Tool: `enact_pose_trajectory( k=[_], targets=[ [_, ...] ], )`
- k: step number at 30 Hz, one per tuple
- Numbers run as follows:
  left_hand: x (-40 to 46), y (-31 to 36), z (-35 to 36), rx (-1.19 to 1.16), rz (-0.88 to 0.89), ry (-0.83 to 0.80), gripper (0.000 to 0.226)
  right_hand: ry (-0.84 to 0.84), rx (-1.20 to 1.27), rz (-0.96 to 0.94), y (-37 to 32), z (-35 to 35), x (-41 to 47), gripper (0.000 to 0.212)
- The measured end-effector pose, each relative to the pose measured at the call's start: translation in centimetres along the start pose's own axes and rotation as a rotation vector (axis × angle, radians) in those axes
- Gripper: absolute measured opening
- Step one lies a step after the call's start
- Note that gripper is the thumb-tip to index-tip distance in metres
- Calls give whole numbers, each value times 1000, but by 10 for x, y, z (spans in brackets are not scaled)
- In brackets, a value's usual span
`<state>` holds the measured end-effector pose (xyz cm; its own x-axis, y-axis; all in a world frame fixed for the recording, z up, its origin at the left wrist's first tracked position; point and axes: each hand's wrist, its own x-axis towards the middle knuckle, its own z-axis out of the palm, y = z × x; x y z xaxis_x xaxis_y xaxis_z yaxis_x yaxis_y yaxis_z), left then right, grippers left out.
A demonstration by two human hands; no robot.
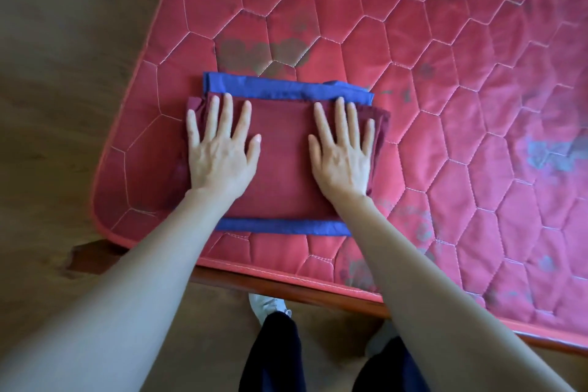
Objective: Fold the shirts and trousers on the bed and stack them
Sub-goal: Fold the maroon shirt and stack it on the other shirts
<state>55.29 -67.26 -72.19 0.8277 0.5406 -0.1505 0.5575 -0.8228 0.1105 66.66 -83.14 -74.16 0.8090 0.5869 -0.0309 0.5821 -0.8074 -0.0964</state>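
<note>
A folded maroon garment point(280, 156) is laid on top of a folded blue garment point(286, 91), whose edges are seen beyond it at the far and near sides. The stack is placed near the corner of a red quilted mattress point(445, 105). The left hand point(221, 153) and right hand point(342, 153) are pressed flat on the maroon garment, fingers straight and spread, nothing gripped. A wooden bed frame point(286, 283) is seen below the mattress edge.

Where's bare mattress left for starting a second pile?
Free: the mattress right of the maroon garment and beyond the blue garment. Crowded: the near-left corner, where left hand and right hand press the stack.
</note>
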Motion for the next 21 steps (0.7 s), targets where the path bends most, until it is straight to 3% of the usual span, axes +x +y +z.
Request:
enact_pose_trajectory(
  k=[4,11,15,21],
  targets=[
    [0,-28,6,-92,-124,-25,60,-159,114,239,33,-6,-11,61],
    [-18,-32,1,-95,33,30,63,81,91,118,17,-17,-23,67],
    [-15,-38,17,-215,7,14,62,-68,156,195,14,7,-29,70],
    [-15,-38,24,-223,31,48,58,-95,195,213,17,18,-26,70]
  ],
)
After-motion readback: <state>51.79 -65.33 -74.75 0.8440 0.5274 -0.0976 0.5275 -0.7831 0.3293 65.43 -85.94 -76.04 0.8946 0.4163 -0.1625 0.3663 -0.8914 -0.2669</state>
